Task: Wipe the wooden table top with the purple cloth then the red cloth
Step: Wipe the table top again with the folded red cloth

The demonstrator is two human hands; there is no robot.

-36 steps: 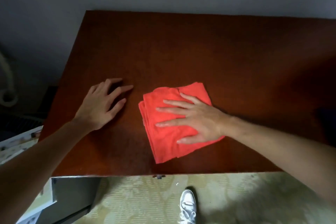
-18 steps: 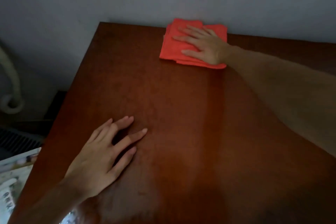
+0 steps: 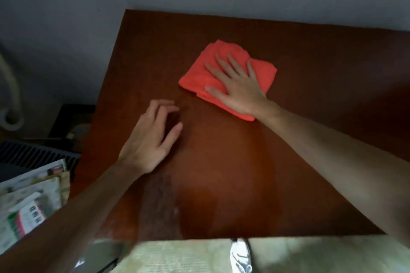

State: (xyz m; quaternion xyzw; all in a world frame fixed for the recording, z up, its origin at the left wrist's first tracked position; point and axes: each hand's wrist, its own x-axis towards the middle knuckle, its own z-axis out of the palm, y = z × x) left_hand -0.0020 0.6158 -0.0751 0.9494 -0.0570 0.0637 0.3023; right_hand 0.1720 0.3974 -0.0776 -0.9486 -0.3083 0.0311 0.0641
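The red cloth (image 3: 228, 77) lies folded on the wooden desk (image 3: 310, 117), toward the far half of the top and a little left of its middle, well clear of the wall behind. The right hand (image 3: 237, 88) presses flat on it — fingers (image 3: 221, 62) straight and spread across the fabric, thumb stretched out toward the cloth's left edge, nothing curled around the cloth. The heel of the palm sits at the cloth's near right corner.

The left hand (image 3: 150, 137) rests on the bare wood nearer the person, apart from the cloth; its fingers are loosely bent, the tips touching or nearly touching the surface, and it holds nothing.

Beside the desk's left edge sits a stack of printed papers (image 3: 31, 201), with a dark slatted grille (image 3: 33, 153) just beyond it. Below the near edge — on a pale patterned floor (image 3: 177, 257) — a white shoe (image 3: 240, 255) shows.
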